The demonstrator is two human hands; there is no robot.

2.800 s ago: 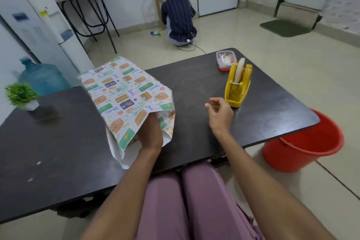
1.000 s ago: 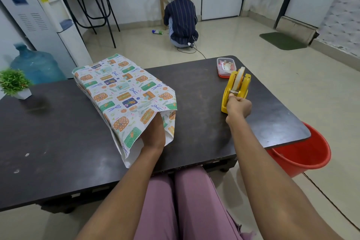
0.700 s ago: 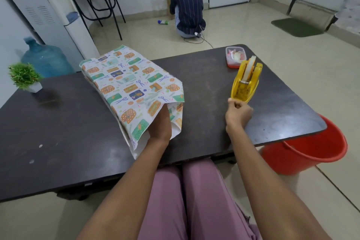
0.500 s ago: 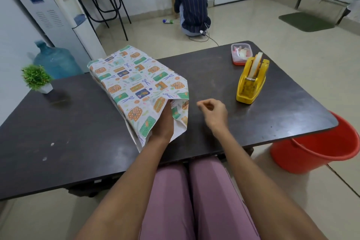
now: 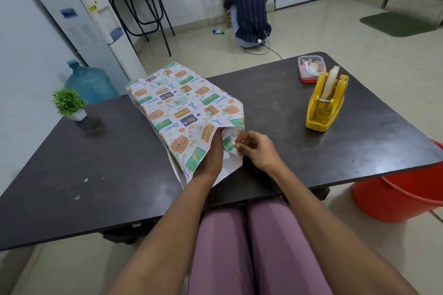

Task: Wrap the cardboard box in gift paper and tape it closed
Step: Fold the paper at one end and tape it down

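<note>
Fingers of the right hand (image 5: 257, 151) were curled, thumb and fingertips pinched together at the open near end of the gift paper (image 5: 184, 105); whether a strip of tape sat between them was too small to tell. Just beside it, the left hand (image 5: 211, 158) pressed against the paper's near end, its fingers hidden inside the fold, so their spread could not be told. The patterned paper covered the cardboard box completely, so the box itself was out of sight under the printed sheet, which lay lengthwise from the seated person toward the far edge of the dark table (image 5: 96, 175). A white flap of the paper's underside lay flat on the tabletop below both wrists. To the right, well apart from the parcel, stood a yellow tape dispenser (image 5: 326, 103), with a small lidded plastic container (image 5: 311, 68) just behind it. A little potted plant (image 5: 69, 104) stood near the table's left edge. A red bucket (image 5: 402, 199) sat on the floor at the right. Beyond the table, another person (image 5: 249, 7) crouched facing the wall, near a water dispenser (image 5: 81, 21) and a blue water jug (image 5: 91, 82).
</note>
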